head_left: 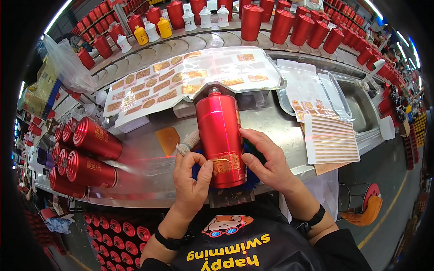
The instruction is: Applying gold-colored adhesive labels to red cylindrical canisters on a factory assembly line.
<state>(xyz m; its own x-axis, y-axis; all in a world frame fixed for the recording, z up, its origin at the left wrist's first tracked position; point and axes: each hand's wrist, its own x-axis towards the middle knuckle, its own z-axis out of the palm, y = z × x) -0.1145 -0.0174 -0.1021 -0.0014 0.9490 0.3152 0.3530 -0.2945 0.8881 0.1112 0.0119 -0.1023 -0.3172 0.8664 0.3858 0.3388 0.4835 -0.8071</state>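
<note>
A glossy red bottle (218,131) lies tilted on a dark holder (231,198), its narrow neck pointing away from me. A gold decal (226,164) sits low on its body, and a thin red light line runs along the bottle. My left hand (191,178) is at the lower left side, thumb and forefinger closed together by the decal's edge; whatever lies between them is too small to make out. A pale cover wraps one of its fingers. On the right side, my right hand (269,160) rests its forefinger and thumb against the bottle, fingers apart.
Sheets of gold decals (165,86) cover a tray behind the bottle. To the right are another decal sheet (312,101), a striped sheet (332,142) and a sink (359,106). Red bottles (92,169) lie stacked at left. A conveyor (181,44) carries bottles beyond.
</note>
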